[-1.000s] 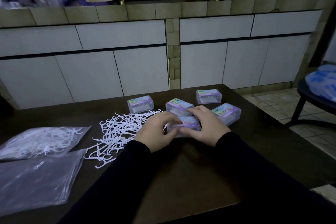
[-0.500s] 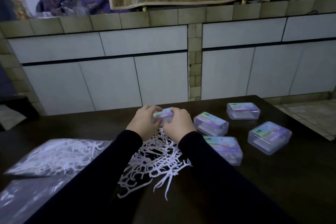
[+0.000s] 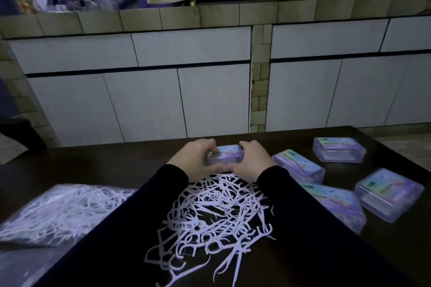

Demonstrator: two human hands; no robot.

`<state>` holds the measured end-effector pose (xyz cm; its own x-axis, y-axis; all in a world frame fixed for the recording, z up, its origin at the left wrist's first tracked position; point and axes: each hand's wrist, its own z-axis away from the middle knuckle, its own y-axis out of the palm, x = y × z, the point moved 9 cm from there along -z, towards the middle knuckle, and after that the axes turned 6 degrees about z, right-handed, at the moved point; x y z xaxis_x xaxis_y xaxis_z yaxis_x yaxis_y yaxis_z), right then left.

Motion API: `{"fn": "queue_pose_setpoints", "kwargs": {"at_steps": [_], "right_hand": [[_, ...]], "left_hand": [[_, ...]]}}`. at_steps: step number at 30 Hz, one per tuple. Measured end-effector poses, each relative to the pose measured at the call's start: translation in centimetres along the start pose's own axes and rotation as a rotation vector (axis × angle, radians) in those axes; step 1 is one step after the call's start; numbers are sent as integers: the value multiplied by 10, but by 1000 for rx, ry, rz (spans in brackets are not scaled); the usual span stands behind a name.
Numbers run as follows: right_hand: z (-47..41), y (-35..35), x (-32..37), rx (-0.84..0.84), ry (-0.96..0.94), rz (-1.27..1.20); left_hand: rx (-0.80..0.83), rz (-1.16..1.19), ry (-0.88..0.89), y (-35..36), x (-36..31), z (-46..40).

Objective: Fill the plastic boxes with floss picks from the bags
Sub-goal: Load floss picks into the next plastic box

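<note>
A small clear plastic box (image 3: 225,155) with a coloured label sits at the far side of the dark table, gripped at both ends by my left hand (image 3: 194,158) and my right hand (image 3: 251,161). Its lid looks closed. A loose pile of white floss picks (image 3: 214,216) lies on the table between my forearms, just in front of the box. Several more closed labelled boxes lie to the right, among them one close to my right hand (image 3: 299,165), one farther back (image 3: 338,149) and one at the right edge (image 3: 388,193).
A clear bag holding floss picks (image 3: 60,212) lies at the left, with another flat clear bag (image 3: 21,265) below it. The dark table's far edge (image 3: 116,144) faces white cabinet doors under a tiled counter with draped cloths.
A second ago both hands held a box in the right-hand group. They left it there and now grip another box beyond the pick pile. The view has shifted left.
</note>
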<state>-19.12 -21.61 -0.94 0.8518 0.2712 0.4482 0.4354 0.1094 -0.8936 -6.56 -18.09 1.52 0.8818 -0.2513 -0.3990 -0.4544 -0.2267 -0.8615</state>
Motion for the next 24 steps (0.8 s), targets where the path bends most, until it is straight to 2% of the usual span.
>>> {"fn": "queue_pose_setpoints", "kwargs": {"at_steps": [6,9,15,24], "right_hand": [[7,2,-11,107,-116,-35],[10,5,-15,142,-127,-85],[8,7,-17,124,-128,-74],[12,6,-18,132,-157,-124]], "left_hand": [[59,-5,111,5,-7,10],[155,-163,157,14,-15,15],[211,-342,88,21,-30,8],[256,-186,-27,11,-24,-4]]}}
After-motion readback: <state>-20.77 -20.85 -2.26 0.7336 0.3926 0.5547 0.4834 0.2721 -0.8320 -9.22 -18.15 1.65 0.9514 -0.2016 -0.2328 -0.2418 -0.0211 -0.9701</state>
